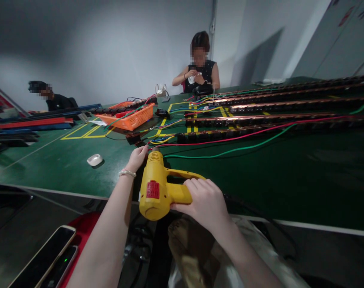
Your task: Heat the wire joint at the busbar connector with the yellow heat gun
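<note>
Yellow heat gun, head view: held over the near edge of the green table, nozzle pointing away from wearer, tip just beside L hand. R hand has its fingers wrapped snugly round the gun's grip. L hand: fingers drawn together, tips pinching the red wire at its L end, next to nozzle; exact contact tiny, hard to see. Pale bracelet on L wrist. Green wire runs nearer the wearer than the red, its L end by the nozzle. Beyond: long dark strips w/ coppery edges, coloured leads at L ends. Orange basket sits farther back, L of strips; small white item well L of L hand. Co-worker across table, both hands raised w/ sth white; 2nd person far L. Two phone-like devices on red seat, bottom L.
</note>
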`<state>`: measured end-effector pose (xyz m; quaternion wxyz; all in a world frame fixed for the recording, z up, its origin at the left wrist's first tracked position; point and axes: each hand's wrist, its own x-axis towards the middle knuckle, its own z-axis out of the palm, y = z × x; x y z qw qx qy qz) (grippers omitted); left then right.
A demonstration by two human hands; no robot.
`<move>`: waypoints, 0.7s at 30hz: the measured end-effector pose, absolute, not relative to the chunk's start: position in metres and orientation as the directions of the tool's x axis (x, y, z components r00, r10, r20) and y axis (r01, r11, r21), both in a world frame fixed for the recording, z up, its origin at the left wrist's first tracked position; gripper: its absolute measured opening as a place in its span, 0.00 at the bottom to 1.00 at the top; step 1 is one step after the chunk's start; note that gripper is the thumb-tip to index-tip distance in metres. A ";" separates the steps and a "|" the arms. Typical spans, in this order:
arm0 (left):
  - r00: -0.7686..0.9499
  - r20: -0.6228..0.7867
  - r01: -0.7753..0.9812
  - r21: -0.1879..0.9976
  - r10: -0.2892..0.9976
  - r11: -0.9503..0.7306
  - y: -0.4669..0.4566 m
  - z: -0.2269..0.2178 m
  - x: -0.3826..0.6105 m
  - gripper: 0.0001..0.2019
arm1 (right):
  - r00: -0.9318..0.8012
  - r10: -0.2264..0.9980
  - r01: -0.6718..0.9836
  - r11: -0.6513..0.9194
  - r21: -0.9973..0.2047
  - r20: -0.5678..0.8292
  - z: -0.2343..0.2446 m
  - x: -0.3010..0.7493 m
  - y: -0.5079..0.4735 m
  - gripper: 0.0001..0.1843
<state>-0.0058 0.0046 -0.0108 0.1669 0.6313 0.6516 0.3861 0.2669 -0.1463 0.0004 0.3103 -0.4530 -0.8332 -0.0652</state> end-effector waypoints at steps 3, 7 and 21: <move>-0.149 0.248 0.635 0.766 0.957 -0.100 0.002 -0.008 -0.004 0.21 | -0.387 0.716 0.797 0.577 -0.180 0.582 0.000 0.267 -0.147 0.31; -0.146 0.250 0.622 0.776 0.957 -0.107 -0.001 -0.006 -0.002 0.21 | -0.389 0.710 0.789 0.585 -0.185 0.588 0.000 0.271 -0.146 0.29; -0.108 0.261 0.669 0.732 0.959 -0.124 0.000 -0.007 -0.004 0.22 | -0.298 0.701 0.881 0.463 -0.096 0.648 0.004 0.335 -0.152 0.23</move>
